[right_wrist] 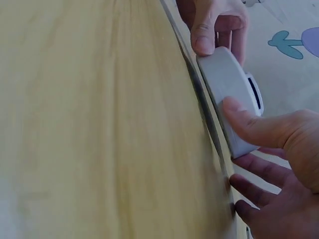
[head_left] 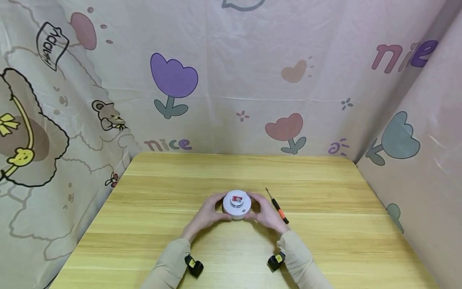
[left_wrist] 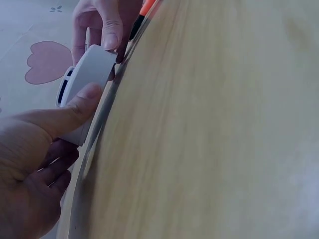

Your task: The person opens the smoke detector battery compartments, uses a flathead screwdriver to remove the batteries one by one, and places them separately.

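A round white smoke detector [head_left: 236, 210] with a red label on its raised centre sits between both hands over the middle of the table. My left hand [head_left: 209, 210] grips its left side, thumb at the near edge and fingers toward the far side. From the right, my right hand [head_left: 266, 212] holds it the same way. The left wrist view shows the left thumb pressed on the detector's white side wall [left_wrist: 92, 69]. In the right wrist view the right thumb lies on the detector [right_wrist: 227, 84]. Whether its base touches the table I cannot tell.
A screwdriver [head_left: 278, 208] with a black and orange handle lies just right of the right hand, its tip pointing away. The wooden table [head_left: 151, 192] meets patterned curtains [head_left: 231, 80] at the back and sides. Small black devices [head_left: 194, 266] are on both wrists.
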Motion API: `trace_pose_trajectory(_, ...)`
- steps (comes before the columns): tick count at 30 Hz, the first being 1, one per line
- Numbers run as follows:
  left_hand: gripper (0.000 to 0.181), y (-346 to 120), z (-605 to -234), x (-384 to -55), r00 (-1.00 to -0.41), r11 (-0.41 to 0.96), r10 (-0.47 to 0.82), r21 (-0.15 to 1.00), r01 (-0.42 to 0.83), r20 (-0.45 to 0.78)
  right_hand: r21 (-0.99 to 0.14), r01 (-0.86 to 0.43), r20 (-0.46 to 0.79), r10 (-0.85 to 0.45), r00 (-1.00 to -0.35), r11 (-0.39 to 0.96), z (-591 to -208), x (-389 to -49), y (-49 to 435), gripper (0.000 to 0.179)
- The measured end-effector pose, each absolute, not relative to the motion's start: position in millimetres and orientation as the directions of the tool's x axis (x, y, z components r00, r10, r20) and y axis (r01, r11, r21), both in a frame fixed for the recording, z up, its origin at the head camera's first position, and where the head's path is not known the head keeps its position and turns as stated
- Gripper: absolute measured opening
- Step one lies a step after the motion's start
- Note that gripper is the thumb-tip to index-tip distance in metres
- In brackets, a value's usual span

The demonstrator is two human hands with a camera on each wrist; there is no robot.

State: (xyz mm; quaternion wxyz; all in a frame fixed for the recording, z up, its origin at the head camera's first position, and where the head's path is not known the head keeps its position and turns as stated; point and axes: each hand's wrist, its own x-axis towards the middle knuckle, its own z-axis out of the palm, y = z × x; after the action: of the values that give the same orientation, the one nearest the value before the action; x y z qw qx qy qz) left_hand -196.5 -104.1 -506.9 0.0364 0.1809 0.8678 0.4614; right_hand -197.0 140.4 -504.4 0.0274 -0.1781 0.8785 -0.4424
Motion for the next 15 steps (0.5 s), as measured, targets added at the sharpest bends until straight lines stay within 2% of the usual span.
trace_pose_trajectory(15, 0.074, -109.2, -508.0, -197.3, -0.915, 0.346, 0.355, 0.882, 0.320, 0.193, -0.867, -0.340, 0.156, -0.448, -0.880, 0.366, -507.4, -197.9, 152.4, 0.069)
